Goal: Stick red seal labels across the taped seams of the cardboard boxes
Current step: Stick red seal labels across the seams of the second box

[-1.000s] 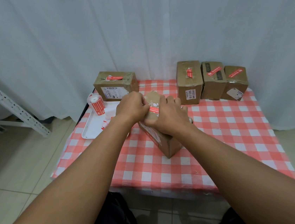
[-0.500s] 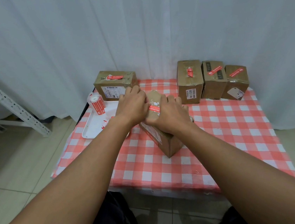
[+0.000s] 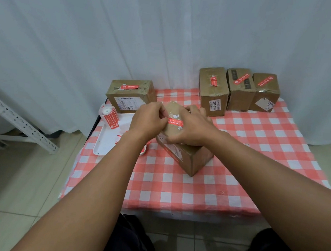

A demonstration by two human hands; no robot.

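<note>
A cardboard box [image 3: 190, 157] stands tilted in the middle of the checked table, its taped top facing me. A red seal label [image 3: 175, 123] lies across that top between my hands. My left hand [image 3: 147, 120] pinches the label's left end with curled fingers. My right hand [image 3: 194, 128] lies over the box top, fingers curled round its far edge, thumb at the label's right end. A roll of red labels [image 3: 110, 118] stands on the white tray [image 3: 105, 141] at the left.
One labelled box [image 3: 130, 95] sits behind the tray. Three more labelled boxes [image 3: 213, 90] [image 3: 240, 88] [image 3: 265, 91] line the back right by the white curtain. The red-checked table [image 3: 237, 174] drops off at its front edge; a metal rack [image 3: 7, 115] stands left.
Both hands stay on the box. The label shows a little more between them, and the left hand's fingers have shifted slightly along its left end.
</note>
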